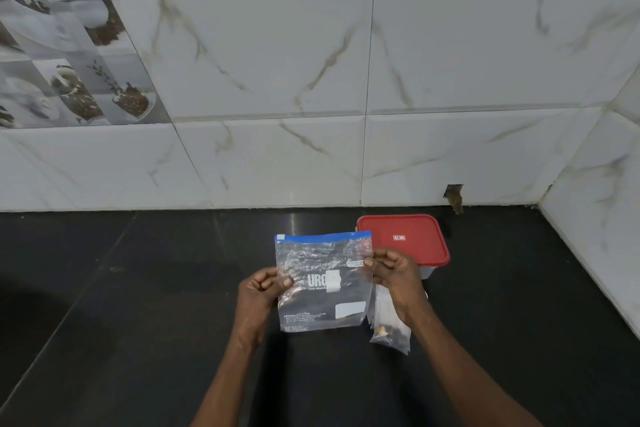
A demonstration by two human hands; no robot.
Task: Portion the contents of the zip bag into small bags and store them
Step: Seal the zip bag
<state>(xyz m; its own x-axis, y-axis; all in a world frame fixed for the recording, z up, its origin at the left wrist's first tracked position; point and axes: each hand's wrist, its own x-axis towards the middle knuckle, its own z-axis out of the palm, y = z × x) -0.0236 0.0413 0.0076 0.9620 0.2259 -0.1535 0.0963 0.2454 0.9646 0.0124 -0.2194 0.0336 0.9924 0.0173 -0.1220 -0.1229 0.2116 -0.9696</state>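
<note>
Zip bag (322,284) held upright above the dark counter (121,305), flat face toward the camera, blue zip strip uppermost, closed bottom edge pointing down at the counter. Long axis roughly vertical, tilted slightly. Bag looks nearly empty. Left hand (259,295) pinches the left edge at mid-height, thumb on the front, fingers curled behind. Right hand (394,270) pinches the right edge a little higher, thumb pressed on the film. Both hands are equally near; the zip mouth lies above both sets of fingers, so opening it likely means shifting one pinch upward. Small bags (389,329) lie in a clump just below the right wrist, at least one holding brownish contents; whether they touch the arm cannot be told. Red-lidded container (405,239) sits behind, lid on, partly hidden by the zip bag's right corner.
</note>
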